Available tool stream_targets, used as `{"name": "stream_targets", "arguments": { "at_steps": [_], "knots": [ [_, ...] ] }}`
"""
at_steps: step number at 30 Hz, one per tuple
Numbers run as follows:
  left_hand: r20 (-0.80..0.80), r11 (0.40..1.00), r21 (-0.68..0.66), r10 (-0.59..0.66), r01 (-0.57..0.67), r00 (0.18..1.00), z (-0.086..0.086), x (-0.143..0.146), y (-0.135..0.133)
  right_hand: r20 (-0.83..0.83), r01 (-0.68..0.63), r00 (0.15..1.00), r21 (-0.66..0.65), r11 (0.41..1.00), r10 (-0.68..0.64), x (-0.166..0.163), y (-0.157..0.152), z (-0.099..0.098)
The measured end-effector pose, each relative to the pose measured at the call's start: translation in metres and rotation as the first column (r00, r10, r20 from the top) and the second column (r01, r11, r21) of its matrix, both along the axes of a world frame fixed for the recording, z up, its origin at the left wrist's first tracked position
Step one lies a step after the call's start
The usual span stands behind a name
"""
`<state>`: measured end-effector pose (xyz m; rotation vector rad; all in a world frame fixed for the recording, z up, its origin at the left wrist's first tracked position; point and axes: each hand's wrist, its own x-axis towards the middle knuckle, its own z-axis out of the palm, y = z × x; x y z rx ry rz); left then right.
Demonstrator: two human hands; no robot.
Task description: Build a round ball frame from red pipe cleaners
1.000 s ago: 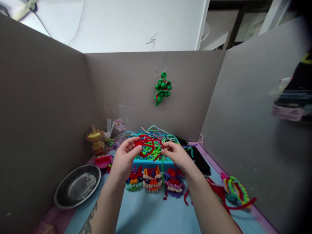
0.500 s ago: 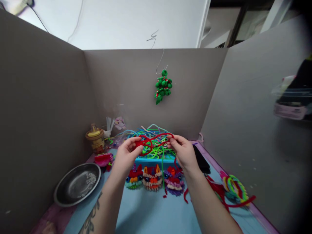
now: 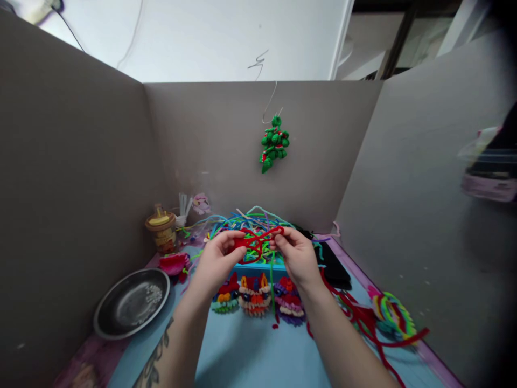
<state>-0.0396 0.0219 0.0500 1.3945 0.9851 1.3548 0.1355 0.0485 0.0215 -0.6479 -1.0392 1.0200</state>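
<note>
A looped red pipe cleaner [image 3: 258, 238] stretches between my two hands, in the air in front of a blue tray [image 3: 252, 269]. My left hand [image 3: 220, 261] pinches its bunched left part between thumb and fingers. At the other end, my right hand [image 3: 298, 258] grips the loop's tip with its fingertips. Below the hands, three colourful fuzzy animal heads stand in a row: one with a green base [image 3: 225, 296], an orange and beige one [image 3: 255, 296] and a purple one [image 3: 290, 302]. Multicoloured pipe cleaners [image 3: 246, 222] heap up in the tray.
At left are a metal dish [image 3: 133, 304] with small pale bits and a lidded cup [image 3: 160, 229]. Right of my hands lie a black flat object [image 3: 333, 264], red strips [image 3: 359, 315] and a coiled multicoloured bundle [image 3: 393, 315]. A green ornament [image 3: 274, 143] hangs on the grey back panel.
My hands have drawn closer together, and the red loop between them is shorter. The whole view has shifted slightly, so the scene sits a little further right.
</note>
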Motion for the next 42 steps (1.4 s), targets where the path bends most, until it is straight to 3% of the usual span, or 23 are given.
{"name": "stream_targets", "arguments": {
  "at_steps": [5, 13, 19, 25, 29, 34, 38, 42],
  "knots": [
    [-0.013, 1.000, 0.024, -0.019, 0.020, 1.000, 0.000, 0.001, -0.002, 0.099, -0.095, 0.990, -0.014, 0.995, 0.096, -0.002, -0.002, -0.002],
    [0.029, 0.998, 0.042, -0.055, 0.054, 0.998, 0.003, 0.006, -0.005, 0.326, -0.107, 0.939, -0.032, 0.994, 0.112, -0.014, -0.019, 0.008],
    [0.099, 0.999, 0.032, 0.038, -0.042, 0.994, 0.002, 0.009, -0.004, 0.288, -0.148, 0.948, 0.009, 0.989, 0.139, -0.020, -0.026, 0.014],
    [0.162, 0.994, 0.028, 0.103, -0.109, 0.981, -0.003, 0.012, -0.001, 0.433, 0.060, 0.896, 0.089, 0.994, -0.093, -0.025, -0.025, 0.005],
    [0.191, 0.989, 0.030, 0.137, -0.146, 0.972, -0.005, 0.010, 0.001, 0.461, 0.230, 0.825, 0.252, 0.940, -0.325, -0.028, -0.030, 0.001],
    [0.217, 0.984, 0.016, 0.167, -0.175, 0.962, -0.005, 0.009, 0.002, 0.382, 0.358, 0.799, 0.319, 0.877, -0.465, -0.022, -0.035, 0.002],
    [0.224, 0.981, 0.012, 0.184, -0.191, 0.957, -0.005, 0.009, 0.002, 0.364, 0.342, 0.810, 0.344, 0.874, -0.460, -0.014, -0.033, 0.005],
    [0.224, 0.983, 0.025, 0.171, -0.181, 0.959, -0.006, 0.009, 0.003, 0.491, 0.297, 0.628, 0.566, 0.769, -0.604, -0.018, -0.034, 0.006]
  ]
}}
